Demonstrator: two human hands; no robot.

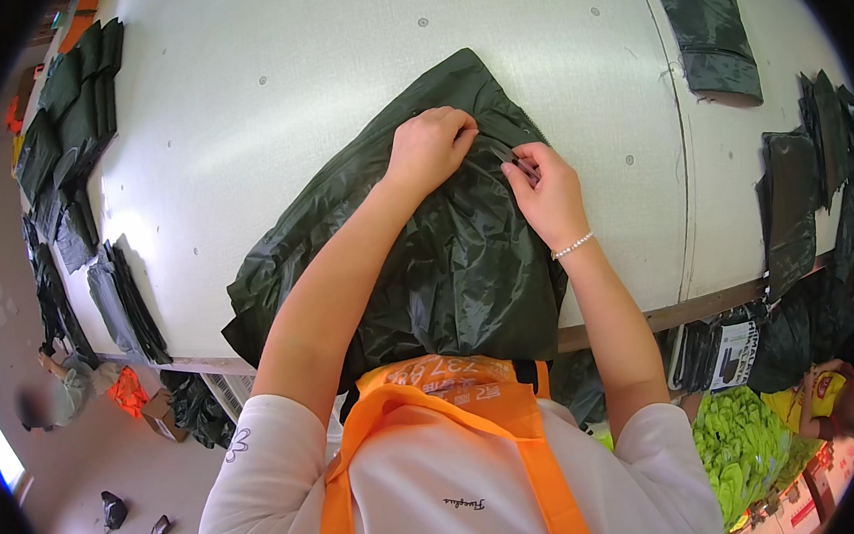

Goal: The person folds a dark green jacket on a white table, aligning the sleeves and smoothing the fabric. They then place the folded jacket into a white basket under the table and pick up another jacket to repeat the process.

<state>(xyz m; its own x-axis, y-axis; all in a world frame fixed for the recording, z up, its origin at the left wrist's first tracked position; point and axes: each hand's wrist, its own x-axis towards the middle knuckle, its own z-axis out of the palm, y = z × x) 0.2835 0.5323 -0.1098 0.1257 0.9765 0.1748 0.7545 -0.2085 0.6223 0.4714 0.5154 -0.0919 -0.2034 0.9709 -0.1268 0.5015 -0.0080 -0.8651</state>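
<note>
**Both hands working the top edge of a dark green garment on a white bench**

A crumpled dark green garment of glossy, thin waterproof fabric [445, 235] lies at centre frame on the white speckled bench [263, 89], its lower part hanging over the near edge toward the person. The left hand [430, 146] is curled shut, pinching a fold of the fabric near the garment's upper corner. The right hand [547, 192], a pearl bracelet [573, 246] at its wrist, is closed just beside it, fingertips [523, 167] gripping a small dark fitting on the cloth; whether this is a zip pull or a fastener cannot be told. Judged from the paired pinch grips, the step in hand is fastening or aligning this edge. The next move would call for steady tension from the left hand while the right works the small part. Stacks of folded dark green pieces [73, 104] lie at upper left; further dark pieces [709, 24] at upper right.
</note>
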